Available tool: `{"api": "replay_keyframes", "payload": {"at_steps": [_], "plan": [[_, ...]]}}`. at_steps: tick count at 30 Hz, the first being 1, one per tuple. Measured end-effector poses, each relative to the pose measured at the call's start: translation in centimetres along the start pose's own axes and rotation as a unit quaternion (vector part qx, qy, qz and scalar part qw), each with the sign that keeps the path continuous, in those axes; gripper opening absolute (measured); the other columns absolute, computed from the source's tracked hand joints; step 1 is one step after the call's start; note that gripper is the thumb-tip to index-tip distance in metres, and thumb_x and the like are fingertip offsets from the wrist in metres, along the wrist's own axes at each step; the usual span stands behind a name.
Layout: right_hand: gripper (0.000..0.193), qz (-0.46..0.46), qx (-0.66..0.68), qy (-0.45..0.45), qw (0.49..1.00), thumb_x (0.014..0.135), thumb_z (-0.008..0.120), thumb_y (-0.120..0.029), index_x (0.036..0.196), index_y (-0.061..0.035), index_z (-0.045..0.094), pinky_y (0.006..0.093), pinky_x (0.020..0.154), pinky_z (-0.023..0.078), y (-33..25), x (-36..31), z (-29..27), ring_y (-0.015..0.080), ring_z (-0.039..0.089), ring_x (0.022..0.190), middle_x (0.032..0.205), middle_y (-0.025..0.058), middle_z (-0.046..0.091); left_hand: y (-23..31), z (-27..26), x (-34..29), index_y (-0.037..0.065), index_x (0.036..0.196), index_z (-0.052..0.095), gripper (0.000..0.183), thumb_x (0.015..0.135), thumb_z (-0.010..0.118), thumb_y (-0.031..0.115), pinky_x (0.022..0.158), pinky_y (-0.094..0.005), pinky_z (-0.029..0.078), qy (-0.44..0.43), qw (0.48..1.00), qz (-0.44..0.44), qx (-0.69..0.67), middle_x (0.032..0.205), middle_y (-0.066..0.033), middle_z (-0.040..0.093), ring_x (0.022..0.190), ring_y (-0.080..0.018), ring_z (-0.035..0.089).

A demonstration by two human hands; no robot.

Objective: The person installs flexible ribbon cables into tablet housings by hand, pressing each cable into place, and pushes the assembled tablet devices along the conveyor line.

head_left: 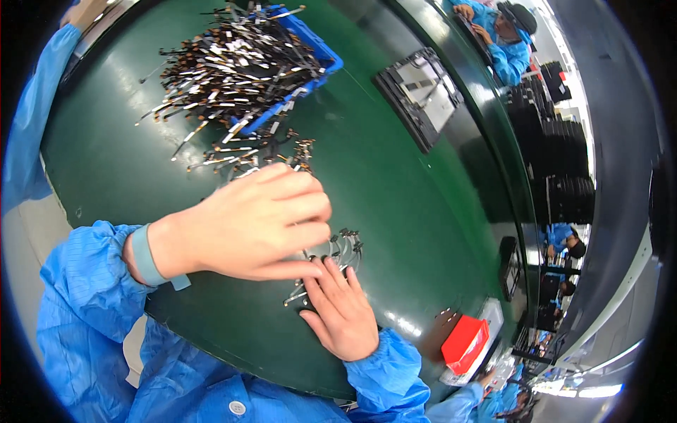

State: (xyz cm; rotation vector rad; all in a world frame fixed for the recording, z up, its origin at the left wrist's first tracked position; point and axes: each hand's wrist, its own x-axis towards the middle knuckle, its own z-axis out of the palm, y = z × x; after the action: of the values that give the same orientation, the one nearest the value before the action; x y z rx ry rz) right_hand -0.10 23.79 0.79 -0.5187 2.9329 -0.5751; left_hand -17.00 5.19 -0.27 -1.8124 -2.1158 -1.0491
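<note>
My left hand [250, 222] hovers over the green tabletop with its knuckles up and fingers curled under. Its thumb stretches toward the fingertips of my right hand, and what the curled fingers hold, if anything, is hidden. Palm down, my right hand [342, 310] lies with its fingers stretched out over a small group of short thin cables. Those cables [345, 243] have dark and metallic ends and fan out beyond the fingertips. A few cable ends [293, 299] also poke out between the two hands. Behind my left hand lies a loose cluster of similar cables [300, 151].
A big heap of cables [233, 63] spills from a blue tray [303, 35]. A black case with grey panels [423, 95] rests at the table's far right. Near the right edge sits a red box [465, 344]. A co-worker's blue sleeve [42, 106] reaches in at left.
</note>
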Motion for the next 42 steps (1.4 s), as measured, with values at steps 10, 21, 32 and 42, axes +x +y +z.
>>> {"api": "replay_keyframes", "payload": {"at_steps": [10, 21, 32, 42], "plan": [[0.049, 0.043, 0.099, 0.095, 0.99, 0.081, 0.059, -0.001, 0.13, -0.0039, 0.057, 0.0477, 0.112, 0.033, 7.3, -10.0, -0.7, 0.0324, 0.045, 0.133, 0.137, 0.0158, 0.053, 0.4, 0.2, 0.4, 0.008, 0.081, 0.057, 0.029, 0.071, 0.072, 0.031, 0.078, -0.042, 0.041, -0.036, 0.998, 0.002, 0.057, 0.094, -0.0064, 0.055, 0.093, -0.0297, 0.053], [0.05, 0.144, 0.042, 0.269, 0.951, 0.074, 0.052, 0.009, 0.123, -0.0021, 0.061, 0.0493, 0.112, 0.034, 13.4, -15.4, -1.2, 0.033, 0.05, 0.128, 0.13, 0.0174, 0.058, 7.7, 7.6, 4.9, 0.009, 0.085, 0.061, 0.023, 0.076, 0.073, 0.027, 0.086, -0.0381, 0.046, -0.097, 0.986, 0.131, 0.022, 0.101, -0.0039, 0.061, 0.101, -0.0215, 0.057], [0.022, 0.295, 0.02, 0.401, 0.867, 0.085, 0.055, 0.001, 0.102, 0.0007, 0.068, 0.042, 0.103, 0.044, 13.6, -17.5, -1.3, 0.0326, 0.061, 0.115, 0.111, 0.0177, 0.067, 8.4, 8.0, 5.2, 0.009, 0.083, 0.062, 0.021, 0.075, 0.072, 0.025, 0.086, -0.0383, 0.045, -0.117, 0.987, 0.108, 0.01, 0.101, -0.0028, 0.062, 0.101, -0.0211, 0.057], [0.026, 0.367, -0.163, 0.454, 0.795, 0.085, 0.055, 0.005, 0.11, 0.0019, 0.064, 0.0416, 0.088, 0.05, 15.6, -17.6, -2.2, 0.0378, 0.064, 0.096, 0.105, 0.021, 0.066, 8.4, 8.0, 5.3, 0.009, 0.083, 0.063, 0.018, 0.075, 0.073, 0.02, 0.084, -0.0375, 0.045, -0.108, 0.99, 0.093, -0.002, 0.1, -0.0018, 0.062, 0.099, -0.021, 0.057]]}}
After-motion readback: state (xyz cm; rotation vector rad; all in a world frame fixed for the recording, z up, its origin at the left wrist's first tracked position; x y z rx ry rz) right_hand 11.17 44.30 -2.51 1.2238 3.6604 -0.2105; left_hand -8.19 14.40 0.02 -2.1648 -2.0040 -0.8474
